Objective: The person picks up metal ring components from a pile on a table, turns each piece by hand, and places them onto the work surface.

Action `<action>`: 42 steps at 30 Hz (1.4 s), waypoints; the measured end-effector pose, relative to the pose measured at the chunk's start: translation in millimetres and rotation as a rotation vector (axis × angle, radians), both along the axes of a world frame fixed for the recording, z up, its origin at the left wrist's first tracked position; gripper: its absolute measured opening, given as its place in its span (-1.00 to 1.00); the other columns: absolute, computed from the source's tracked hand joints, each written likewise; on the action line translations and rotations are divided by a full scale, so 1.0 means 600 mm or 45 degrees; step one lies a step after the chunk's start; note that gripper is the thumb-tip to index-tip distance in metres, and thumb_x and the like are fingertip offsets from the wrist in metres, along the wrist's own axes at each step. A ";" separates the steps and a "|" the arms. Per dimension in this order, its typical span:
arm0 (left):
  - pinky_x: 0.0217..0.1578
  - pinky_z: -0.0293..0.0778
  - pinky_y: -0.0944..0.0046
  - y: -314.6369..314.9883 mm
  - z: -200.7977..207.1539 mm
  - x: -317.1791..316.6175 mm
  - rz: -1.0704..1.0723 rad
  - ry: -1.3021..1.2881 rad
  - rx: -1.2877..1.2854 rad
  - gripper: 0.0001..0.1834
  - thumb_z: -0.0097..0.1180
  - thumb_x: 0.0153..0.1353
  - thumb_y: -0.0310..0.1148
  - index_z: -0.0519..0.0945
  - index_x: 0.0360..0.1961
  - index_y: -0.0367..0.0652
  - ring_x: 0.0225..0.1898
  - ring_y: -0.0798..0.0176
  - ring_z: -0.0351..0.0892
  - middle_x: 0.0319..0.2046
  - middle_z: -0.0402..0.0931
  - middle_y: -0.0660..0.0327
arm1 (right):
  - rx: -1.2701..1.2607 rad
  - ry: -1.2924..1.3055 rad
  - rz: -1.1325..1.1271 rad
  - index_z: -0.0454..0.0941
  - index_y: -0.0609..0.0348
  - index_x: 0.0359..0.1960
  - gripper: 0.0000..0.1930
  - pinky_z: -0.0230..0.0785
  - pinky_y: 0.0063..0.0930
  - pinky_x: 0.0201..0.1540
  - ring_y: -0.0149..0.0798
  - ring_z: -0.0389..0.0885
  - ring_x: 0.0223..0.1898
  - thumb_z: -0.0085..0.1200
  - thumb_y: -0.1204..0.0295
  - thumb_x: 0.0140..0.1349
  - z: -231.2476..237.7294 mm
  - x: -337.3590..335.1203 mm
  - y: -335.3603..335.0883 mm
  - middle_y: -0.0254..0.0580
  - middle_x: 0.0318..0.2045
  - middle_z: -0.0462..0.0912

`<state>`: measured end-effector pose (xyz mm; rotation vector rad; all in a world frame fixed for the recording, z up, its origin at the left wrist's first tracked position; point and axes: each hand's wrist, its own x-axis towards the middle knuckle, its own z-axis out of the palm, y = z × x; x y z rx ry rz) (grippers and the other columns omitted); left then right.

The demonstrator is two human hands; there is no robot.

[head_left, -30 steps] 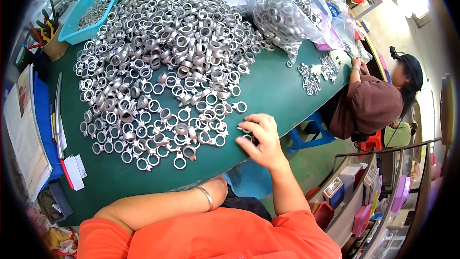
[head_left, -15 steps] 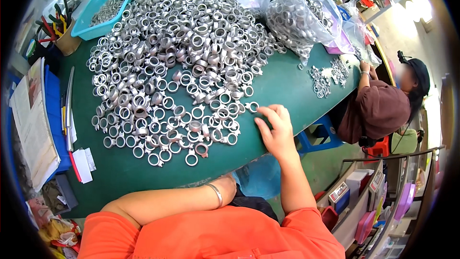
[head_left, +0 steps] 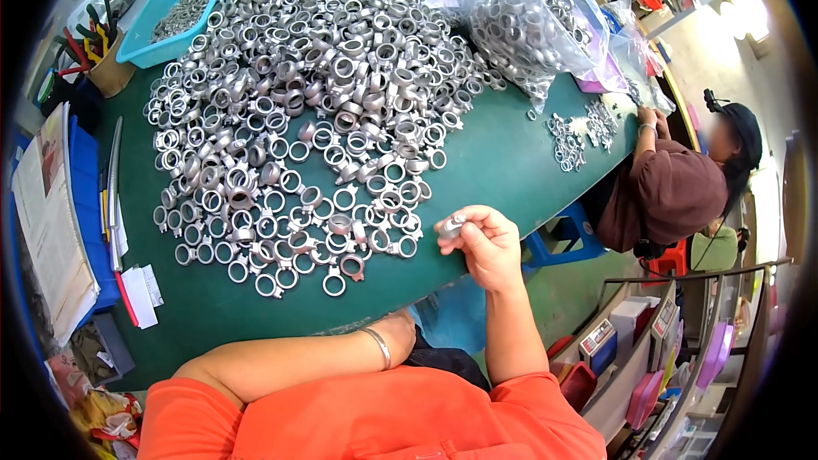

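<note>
A single silver metal ring is pinched between the thumb and fingers of my right hand, just above the table near its front edge. To its left spreads a large heap of similar metal rings, many with a small lug on the side. One ring of a reddish tint lies at the heap's near edge. My left hand rests low at the table's front edge, close to my body. Its fingers are hidden, so I cannot see whether it holds anything.
The green table also bears a turquoise tray of small parts, a clear bag of rings and a cup of pliers. A blue bin stands left. A co-worker sits at the right beside a blue stool.
My right hand has picked a ring off the table at the heap's right edge and drawn it nearer to me. My left hand stays where it was.
</note>
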<state>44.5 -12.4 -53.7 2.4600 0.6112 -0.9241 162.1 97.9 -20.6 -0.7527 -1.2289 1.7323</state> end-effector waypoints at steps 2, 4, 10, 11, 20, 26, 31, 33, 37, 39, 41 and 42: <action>0.12 0.11 0.12 -0.003 -0.002 -0.004 0.071 -0.035 -0.014 -0.53 -0.15 0.10 -0.38 0.31 0.04 -0.45 0.08 -0.02 0.26 0.04 0.30 -0.08 | -0.176 0.113 -0.009 0.43 0.38 -0.21 -0.83 0.48 -0.53 -0.41 -0.30 0.56 -0.46 -0.07 0.55 0.18 -0.007 -0.001 -0.003 0.04 -0.39 0.58; 0.12 0.11 0.13 -0.004 0.003 -0.007 0.147 -0.066 -0.030 -0.52 -0.18 0.11 -0.39 0.29 0.04 -0.46 0.09 -0.03 0.25 0.05 0.29 -0.09 | -0.211 0.117 0.014 0.43 0.38 -0.21 -0.82 0.47 -0.52 -0.42 -0.30 0.56 -0.47 -0.06 0.57 0.17 -0.005 0.000 -0.004 0.05 -0.37 0.57; 0.15 0.04 0.08 -0.003 0.002 -0.010 -0.053 -0.107 0.054 -0.56 -0.19 0.09 -0.40 0.36 -0.03 -0.50 0.07 -0.06 0.26 -0.02 0.36 -0.08 | -0.221 0.150 -0.023 0.44 0.36 -0.25 -0.80 0.42 -0.53 -0.46 -0.37 0.48 -0.51 0.00 0.64 0.05 0.019 -0.013 0.003 -0.08 -0.37 0.52; 0.16 0.00 0.06 -0.001 0.008 -0.008 -0.088 -0.087 0.036 -0.56 -0.18 0.08 -0.39 0.38 -0.05 -0.49 0.06 -0.05 0.28 -0.03 0.37 -0.07 | -0.094 0.050 -0.069 0.44 0.35 -0.27 -0.80 0.39 -0.54 -0.47 -0.39 0.46 -0.51 0.02 0.66 0.01 0.022 -0.015 0.006 -0.15 -0.39 0.50; -0.10 0.30 0.07 -0.024 -0.048 0.007 0.023 -0.181 0.238 -0.71 0.04 0.03 -0.25 0.61 -0.20 -0.01 -0.06 0.17 0.45 -0.13 0.52 0.28 | 0.894 -1.226 -0.211 0.52 0.22 -0.47 -0.82 0.29 -0.49 -0.47 -0.31 0.42 -0.53 0.25 0.48 -0.14 0.019 -0.064 0.028 -0.22 -0.54 0.41; 0.14 0.06 0.07 -0.001 0.004 0.001 -0.043 -0.051 -0.005 -0.51 -0.15 0.11 -0.33 0.33 0.01 -0.47 0.11 -0.13 0.23 0.02 0.31 -0.16 | 0.745 -0.783 -0.097 0.50 0.25 -0.51 -0.84 0.26 -0.58 -0.48 -0.44 0.39 -0.48 0.24 0.57 -0.15 0.017 -0.026 0.021 -0.29 -0.46 0.46; 0.12 0.10 0.10 0.002 0.000 0.009 -0.044 0.023 -0.053 -0.52 -0.12 0.10 -0.33 0.35 0.01 -0.45 0.07 -0.06 0.28 0.01 0.34 -0.09 | 0.156 -0.285 -0.007 0.49 0.30 -0.38 -0.87 0.23 -0.63 -0.53 -0.46 0.38 -0.55 0.12 0.54 0.03 0.004 -0.010 0.001 -0.26 -0.48 0.49; 0.10 0.12 0.14 -0.003 -0.008 0.009 -0.079 -0.020 -0.010 -0.53 -0.11 0.09 -0.34 0.37 0.00 -0.44 0.04 -0.01 0.32 -0.03 0.39 -0.04 | -0.120 -0.068 0.056 0.48 0.33 -0.33 -0.87 0.22 -0.65 -0.54 -0.46 0.37 -0.57 0.06 0.52 0.10 0.005 -0.009 -0.003 -0.23 -0.49 0.51; 0.10 0.14 0.18 -0.008 -0.016 0.004 0.137 -0.112 -0.045 -0.55 -0.12 0.09 -0.36 0.38 -0.01 -0.44 0.02 0.02 0.35 -0.06 0.42 -0.03 | -0.222 -0.007 0.105 0.47 0.40 -0.28 -0.80 0.23 -0.67 -0.58 -0.47 0.38 -0.61 -0.06 0.45 0.20 0.002 -0.016 -0.012 -0.13 -0.46 0.56; 0.07 0.16 0.20 -0.008 -0.014 0.004 0.128 -0.092 -0.020 -0.56 -0.13 0.09 -0.38 0.39 -0.02 -0.43 -0.01 0.04 0.37 -0.08 0.43 -0.01 | -0.221 0.031 0.147 0.47 0.40 -0.27 -0.79 0.22 -0.69 -0.58 -0.49 0.37 -0.61 -0.07 0.45 0.21 0.000 -0.016 -0.014 -0.14 -0.46 0.55; 0.06 0.17 0.20 -0.002 -0.001 0.002 0.072 -0.080 -0.030 -0.57 -0.13 0.09 -0.38 0.39 -0.03 -0.43 -0.02 0.04 0.38 -0.09 0.44 0.00 | -0.199 0.028 0.150 0.47 0.41 -0.26 -0.78 0.21 -0.70 -0.58 -0.49 0.37 -0.61 -0.08 0.45 0.22 0.001 -0.016 -0.015 -0.14 -0.46 0.55; 0.05 0.18 0.20 0.001 0.005 0.000 0.017 -0.062 -0.040 -0.57 -0.13 0.09 -0.38 0.40 -0.04 -0.43 -0.04 0.05 0.39 -0.10 0.45 0.01 | -0.169 -0.005 0.143 0.47 0.41 -0.26 -0.78 0.21 -0.70 -0.58 -0.49 0.36 -0.61 -0.08 0.44 0.22 0.001 -0.017 -0.016 -0.15 -0.47 0.55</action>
